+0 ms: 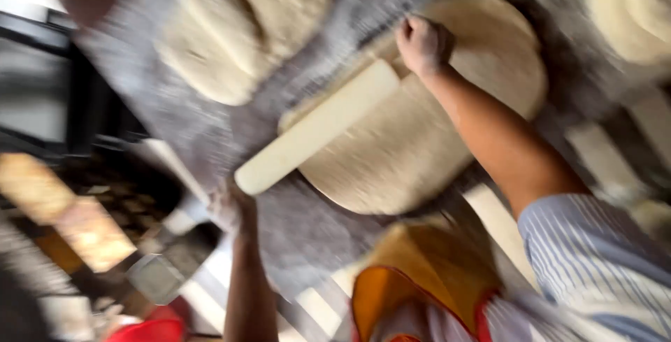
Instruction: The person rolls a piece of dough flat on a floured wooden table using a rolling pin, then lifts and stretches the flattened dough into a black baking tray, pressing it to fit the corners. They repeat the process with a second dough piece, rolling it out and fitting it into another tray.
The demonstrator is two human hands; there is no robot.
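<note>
Rolling step in hand: pale rolling pin (316, 126) lying diagonally across flattened dough round (419, 111) at middle of floured worktop (175, 111). Right hand (423, 43) clenched on far end of pin, forearm stretched forward over the round. Left hand (227, 208) at near end, by worktop's near edge; grip blurred, cannot tell. Judged next: even pressure from both ends. More dough pieces (231, 27) toward far edge.
</note>
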